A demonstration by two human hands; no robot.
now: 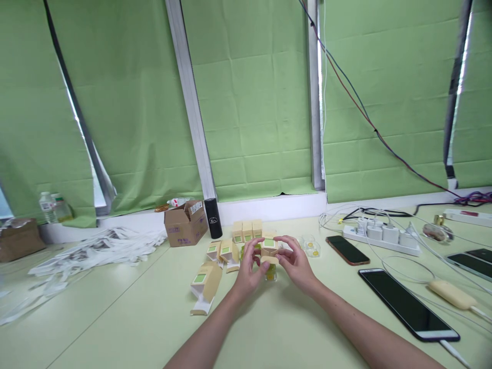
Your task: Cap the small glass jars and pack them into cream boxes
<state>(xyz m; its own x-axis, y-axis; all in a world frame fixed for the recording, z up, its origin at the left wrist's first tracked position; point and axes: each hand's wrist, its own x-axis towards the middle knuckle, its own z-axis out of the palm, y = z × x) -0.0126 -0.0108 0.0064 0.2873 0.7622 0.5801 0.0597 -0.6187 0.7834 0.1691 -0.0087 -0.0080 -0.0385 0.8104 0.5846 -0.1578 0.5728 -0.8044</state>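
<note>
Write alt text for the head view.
A person's left hand and right hand hold a small tan box over a pale table, a clear container visible below it. Similar boxes sit left and behind; phones and a power strip lie right; green blinds hang beyond.

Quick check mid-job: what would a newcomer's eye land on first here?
Probably the green blinds, which fill the upper half of the view. Below them, near the middle, the left hand and right hand hold a small beige box between them. A heap of white strips spreads at left; a large phone lies at right.
</note>
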